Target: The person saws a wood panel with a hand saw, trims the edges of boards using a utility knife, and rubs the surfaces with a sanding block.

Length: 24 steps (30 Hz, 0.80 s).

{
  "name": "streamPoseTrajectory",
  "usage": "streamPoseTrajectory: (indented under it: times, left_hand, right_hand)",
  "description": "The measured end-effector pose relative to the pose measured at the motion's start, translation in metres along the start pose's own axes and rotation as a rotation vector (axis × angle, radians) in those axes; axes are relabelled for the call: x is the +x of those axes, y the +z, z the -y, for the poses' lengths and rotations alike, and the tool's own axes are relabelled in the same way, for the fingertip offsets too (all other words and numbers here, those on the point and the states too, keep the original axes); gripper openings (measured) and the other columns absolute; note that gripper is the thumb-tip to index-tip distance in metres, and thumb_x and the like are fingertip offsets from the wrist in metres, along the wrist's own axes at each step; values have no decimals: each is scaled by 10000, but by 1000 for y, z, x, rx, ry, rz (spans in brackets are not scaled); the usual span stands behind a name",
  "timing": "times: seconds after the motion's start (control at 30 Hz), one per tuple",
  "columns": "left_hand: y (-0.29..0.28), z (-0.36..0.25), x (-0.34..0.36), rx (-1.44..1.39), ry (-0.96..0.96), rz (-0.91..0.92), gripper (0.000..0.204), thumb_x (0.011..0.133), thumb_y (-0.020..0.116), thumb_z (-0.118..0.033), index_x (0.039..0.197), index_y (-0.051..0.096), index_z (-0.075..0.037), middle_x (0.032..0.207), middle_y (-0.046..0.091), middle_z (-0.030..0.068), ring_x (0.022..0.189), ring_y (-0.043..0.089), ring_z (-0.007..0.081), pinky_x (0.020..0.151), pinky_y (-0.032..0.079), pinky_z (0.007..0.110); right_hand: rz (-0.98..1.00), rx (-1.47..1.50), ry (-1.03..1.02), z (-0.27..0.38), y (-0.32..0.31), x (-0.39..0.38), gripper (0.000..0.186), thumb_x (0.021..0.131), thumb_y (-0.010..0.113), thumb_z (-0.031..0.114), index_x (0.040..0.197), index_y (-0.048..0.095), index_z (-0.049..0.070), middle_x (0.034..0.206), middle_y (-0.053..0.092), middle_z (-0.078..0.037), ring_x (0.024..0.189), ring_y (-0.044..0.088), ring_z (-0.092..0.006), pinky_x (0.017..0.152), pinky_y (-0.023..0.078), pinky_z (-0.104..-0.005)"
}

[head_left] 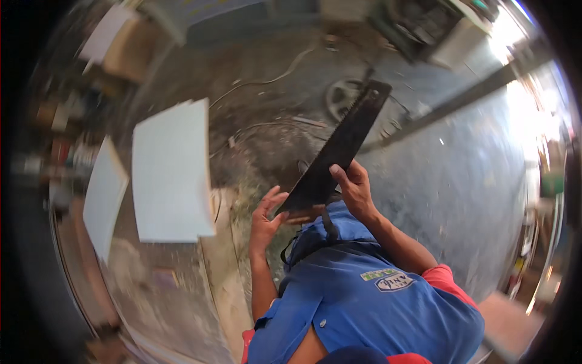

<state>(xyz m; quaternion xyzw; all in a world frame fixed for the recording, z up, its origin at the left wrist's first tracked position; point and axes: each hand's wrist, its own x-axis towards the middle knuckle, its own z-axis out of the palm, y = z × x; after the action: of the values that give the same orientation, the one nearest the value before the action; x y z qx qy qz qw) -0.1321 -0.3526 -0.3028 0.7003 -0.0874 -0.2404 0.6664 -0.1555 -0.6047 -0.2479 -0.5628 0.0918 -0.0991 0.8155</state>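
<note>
A hand saw [339,142] with a dark blade slants up and to the right in front of my body, its toothed edge facing left. Closed on the blade about mid-length is my right hand [357,191], thumb flat on the upper face. The saw's brown handle [303,214] is at the lower end, close to my waist and partly hidden. My left hand [264,221] is beside the blade's lower left corner, fingers stretched and apart. Its thumb and fingertips are at the edge there, seemingly touching it without a firm grip.
White panels, one large [170,176] and one narrower [104,200], lie on a worn workbench [163,303] at my left. A wheel-shaped part [345,97] and a cable [267,79] lie on the floor ahead. A long post [473,94] crosses the right side. A machine [418,27] stands far off.
</note>
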Motion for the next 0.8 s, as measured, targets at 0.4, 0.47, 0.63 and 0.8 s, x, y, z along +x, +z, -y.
streamPoseTrajectory:
  times: [0.4, 0.47, 0.63, 0.8]
  left_hand:
    - [52, 118, 52, -49, -486, -27, 646, 869, 743, -159, 1458, 499, -57, 1313, 683, 125, 1189, 654, 245, 990, 483, 388]
    - [71, 128, 60, -17, -529, -57, 578, 917, 670, -133, 1463, 496, -60, 1330, 669, 121, 1197, 654, 257, 1022, 460, 446]
    - [147, 154, 85, -57, -574, -148, 560, 934, 638, -131, 1465, 478, -57, 1329, 664, 128, 1182, 657, 262, 1012, 456, 444]
    - [195, 212, 81, 153, -703, -27, 525, 917, 680, -180, 1409, 556, -45, 1236, 704, 133, 1099, 670, 212, 916, 504, 359]
  right_hand:
    - [-932, -224, -521, 101, -257, -54, 119, 993, 675, 79, 1080, 705, 2, 984, 695, 22, 850, 587, -59, 747, 491, -250]
    - [-987, -356, -511, 108, -312, -58, 116, 988, 678, 74, 1080, 710, 12, 923, 672, 21, 802, 563, -65, 703, 471, -261]
    - [-1130, -1008, -322, 132, -421, -56, 130, 964, 682, 51, 1089, 718, 46, 775, 560, -42, 675, 504, -134, 605, 418, -306]
    - [-900, -1287, -556, 147, -486, -17, 418, 915, 671, 13, 1316, 674, 128, 768, 509, -82, 666, 527, -238, 627, 463, -380]
